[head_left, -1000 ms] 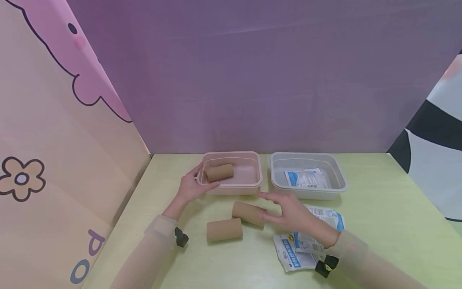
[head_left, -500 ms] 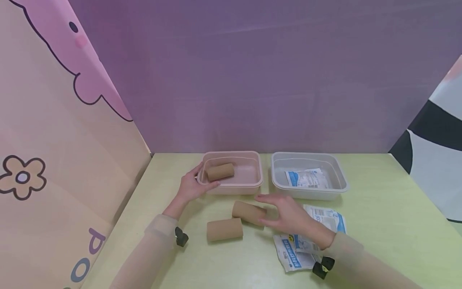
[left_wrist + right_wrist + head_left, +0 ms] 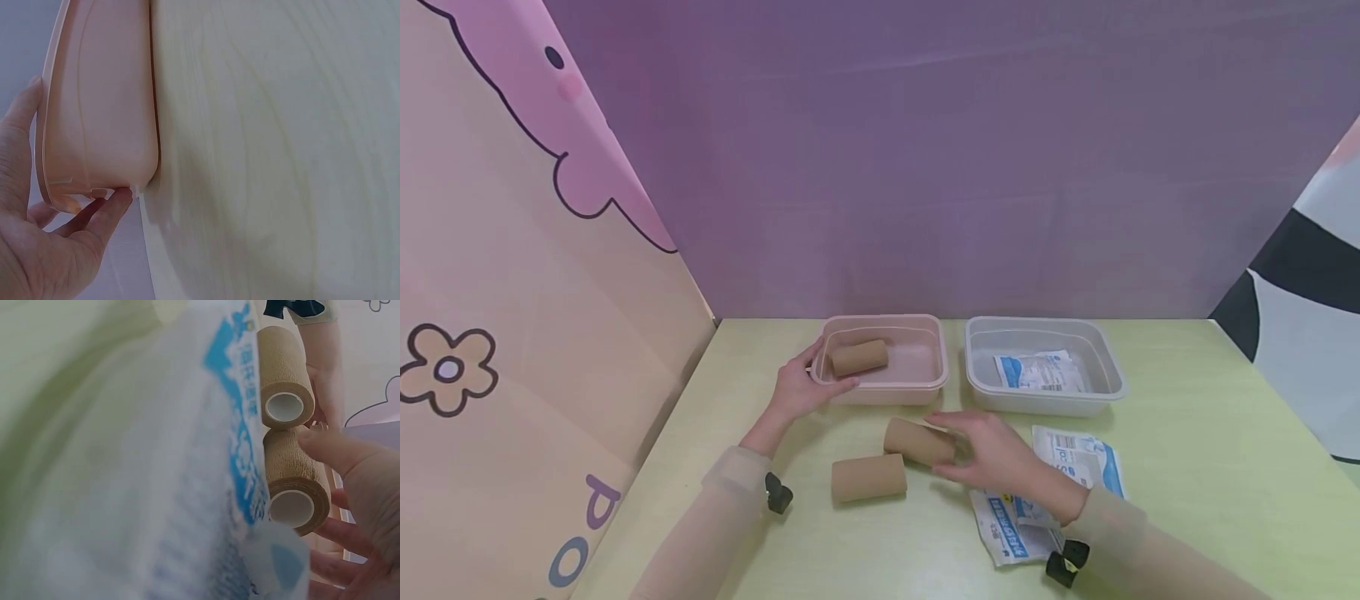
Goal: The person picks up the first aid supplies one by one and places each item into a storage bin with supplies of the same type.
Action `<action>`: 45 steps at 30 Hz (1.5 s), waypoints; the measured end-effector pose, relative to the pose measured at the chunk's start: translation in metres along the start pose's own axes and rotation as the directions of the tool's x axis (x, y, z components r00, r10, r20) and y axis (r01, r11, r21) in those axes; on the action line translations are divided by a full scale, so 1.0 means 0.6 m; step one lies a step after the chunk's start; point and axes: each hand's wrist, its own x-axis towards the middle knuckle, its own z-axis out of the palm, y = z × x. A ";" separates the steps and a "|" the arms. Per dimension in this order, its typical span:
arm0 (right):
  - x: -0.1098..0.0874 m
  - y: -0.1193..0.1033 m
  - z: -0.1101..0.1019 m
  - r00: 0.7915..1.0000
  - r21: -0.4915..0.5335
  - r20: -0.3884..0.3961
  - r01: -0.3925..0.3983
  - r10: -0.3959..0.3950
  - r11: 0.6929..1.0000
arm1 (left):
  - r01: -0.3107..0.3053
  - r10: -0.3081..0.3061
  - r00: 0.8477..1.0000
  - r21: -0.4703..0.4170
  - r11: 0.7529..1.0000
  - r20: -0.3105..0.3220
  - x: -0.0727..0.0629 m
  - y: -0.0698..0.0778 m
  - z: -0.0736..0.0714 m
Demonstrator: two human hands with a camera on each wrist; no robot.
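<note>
My left hand (image 3: 795,387) holds the pink plastic box (image 3: 917,387) at its left end, thumb along the front rim and fingers curled beneath the rim in the left wrist view. A tan bandage roll (image 3: 860,357) lies inside. My right hand (image 3: 1000,454) reaches around the right end of another tan bandage roll (image 3: 910,440), thumb in front and fingers behind. In the right wrist view the thumb overlaps this roll (image 3: 294,462); whether it touches cannot be told. A third bandage roll (image 3: 868,478) lies just in front, its white core showing in the right wrist view.
A white plastic box (image 3: 1045,403) stands right of the pink one, with a blue-and-white packet (image 3: 1041,371) inside. More such packets (image 3: 1011,525) lie overlapping under my right forearm. A purple wall (image 3: 962,167) borders the table's (image 3: 760,558) back edge.
My right hand has shifted slightly left and toward me, its thumb and fingers now further around the bandage roll. The left hand and pink box have stayed in place.
</note>
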 end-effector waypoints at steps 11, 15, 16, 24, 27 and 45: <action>-0.006 -0.005 0.010 1.000 0.046 -0.016 -0.011 0.011 0.999 | 0.005 -0.005 1.000 0.014 1.000 0.002 0.000 0.000 0.003; -0.008 -0.006 0.012 1.000 0.073 -0.013 -0.028 0.029 0.997 | 0.007 -0.007 1.000 0.011 1.000 0.002 -0.002 0.002 0.002; -0.008 -0.006 0.012 0.999 0.079 -0.013 -0.032 0.033 0.996 | 0.008 -0.008 1.000 0.010 1.000 0.002 -0.002 0.002 0.002; -0.010 -0.006 0.012 0.998 0.081 -0.060 -0.021 0.026 0.996 | 0.001 -0.001 1.000 0.012 1.000 0.003 0.001 -0.002 0.004; -0.010 -0.010 0.008 0.996 0.097 -0.084 -0.011 0.020 0.995 | -0.004 0.003 1.000 0.015 1.000 0.001 0.001 -0.003 0.004; 0.006 -0.023 -0.048 0.977 0.153 -0.206 0.089 -0.056 0.984 | -0.004 0.004 1.000 -0.013 1.000 -0.010 -0.002 -0.001 0.001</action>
